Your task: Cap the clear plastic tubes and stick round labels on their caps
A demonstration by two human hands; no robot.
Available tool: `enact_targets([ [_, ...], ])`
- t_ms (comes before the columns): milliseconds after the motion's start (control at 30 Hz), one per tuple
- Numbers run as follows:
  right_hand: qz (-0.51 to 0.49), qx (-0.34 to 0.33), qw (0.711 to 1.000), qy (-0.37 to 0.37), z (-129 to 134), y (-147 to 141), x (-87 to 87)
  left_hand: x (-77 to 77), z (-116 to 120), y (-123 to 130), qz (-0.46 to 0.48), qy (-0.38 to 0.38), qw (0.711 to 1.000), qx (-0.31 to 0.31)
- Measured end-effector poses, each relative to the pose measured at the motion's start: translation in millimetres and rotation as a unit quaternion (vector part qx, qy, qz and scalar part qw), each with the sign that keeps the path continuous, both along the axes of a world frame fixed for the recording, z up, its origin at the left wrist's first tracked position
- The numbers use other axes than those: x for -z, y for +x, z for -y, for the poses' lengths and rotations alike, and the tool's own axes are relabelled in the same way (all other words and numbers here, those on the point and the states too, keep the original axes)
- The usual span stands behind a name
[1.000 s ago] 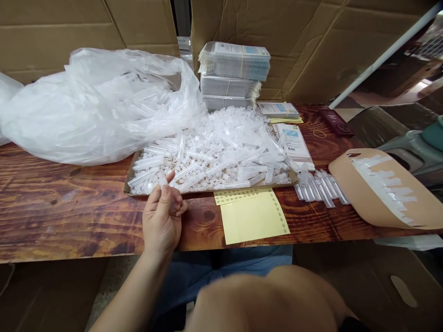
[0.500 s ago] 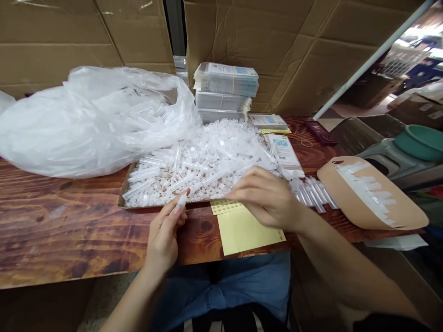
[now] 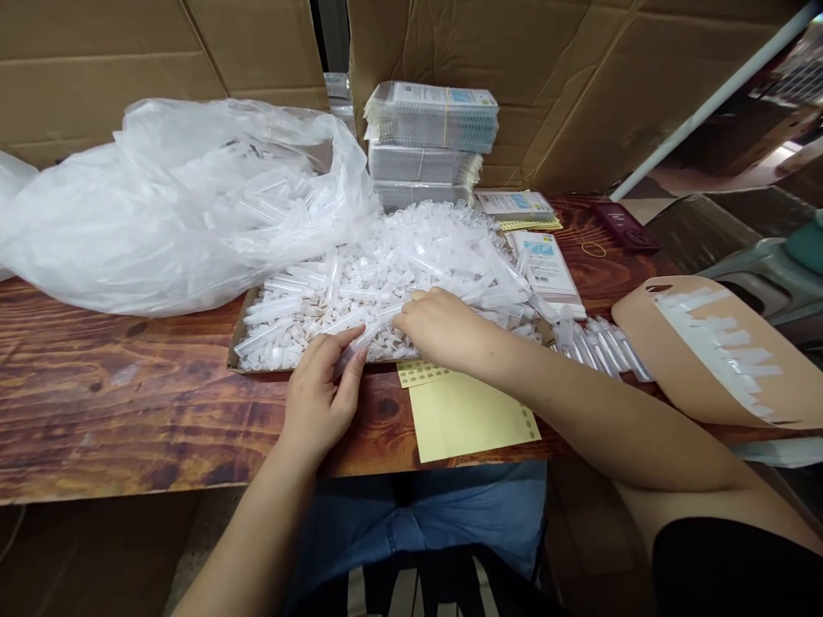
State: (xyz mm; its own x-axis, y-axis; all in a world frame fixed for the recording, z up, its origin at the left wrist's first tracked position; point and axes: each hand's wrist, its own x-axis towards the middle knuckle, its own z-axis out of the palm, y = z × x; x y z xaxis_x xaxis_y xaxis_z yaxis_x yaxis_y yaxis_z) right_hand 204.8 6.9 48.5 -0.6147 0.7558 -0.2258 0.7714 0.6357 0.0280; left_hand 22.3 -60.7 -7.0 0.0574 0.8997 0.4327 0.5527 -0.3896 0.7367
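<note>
My left hand [image 3: 321,390] is at the front edge of a shallow cardboard tray [image 3: 239,347], thumb and forefinger closed around a clear plastic tube [image 3: 349,350]. My right hand [image 3: 443,330] reaches over the tray, its fingers curled together at the heap of small white plastic caps and clear tubes [image 3: 443,240]. What its fingertips hold is hidden. Just below the right hand, a yellow sticker sheet [image 3: 472,416] lies on the table, with small round stickers along its edge.
A big translucent bag of tubes [image 3: 180,231] sits at the left. Banded stacks of printed cards [image 3: 430,120] stand behind the tray. Several finished-looking tubes [image 3: 601,347] lie on the right beside a tan container [image 3: 700,343] holding white-capped tubes. Cardboard [image 3: 482,51] walls the back.
My right hand has moved left and down into the heap, close to my left hand. The left hand has shifted slightly toward the tray, its fingers more spread around a tube. The view has shifted a little.
</note>
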Motion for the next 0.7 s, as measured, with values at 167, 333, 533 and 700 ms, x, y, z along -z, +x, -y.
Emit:
enact_targets([
  [167, -0.059, 0.019, 0.998, -0.026, -1, 6, 5.3, 7.7, -1, -3, -0.032, -0.02, 0.999, -0.009],
  [333, -0.329, 0.123, 0.93, -0.107, -5, 24, 5.3, 10.5, -1, -4, 0.003, -0.064, 0.996, -0.06],
  [533, -0.695, 0.203, 0.644, -0.248, -5, 30, 23.0, 11.4, 0, 0, 0.084, -0.035, 0.995, -0.05],
  [700, -0.754, 0.216, 0.507, -0.356, 1, 15, 32.6, 6.7, 3, 6, 0.142, 0.009, 0.989, -0.043],
])
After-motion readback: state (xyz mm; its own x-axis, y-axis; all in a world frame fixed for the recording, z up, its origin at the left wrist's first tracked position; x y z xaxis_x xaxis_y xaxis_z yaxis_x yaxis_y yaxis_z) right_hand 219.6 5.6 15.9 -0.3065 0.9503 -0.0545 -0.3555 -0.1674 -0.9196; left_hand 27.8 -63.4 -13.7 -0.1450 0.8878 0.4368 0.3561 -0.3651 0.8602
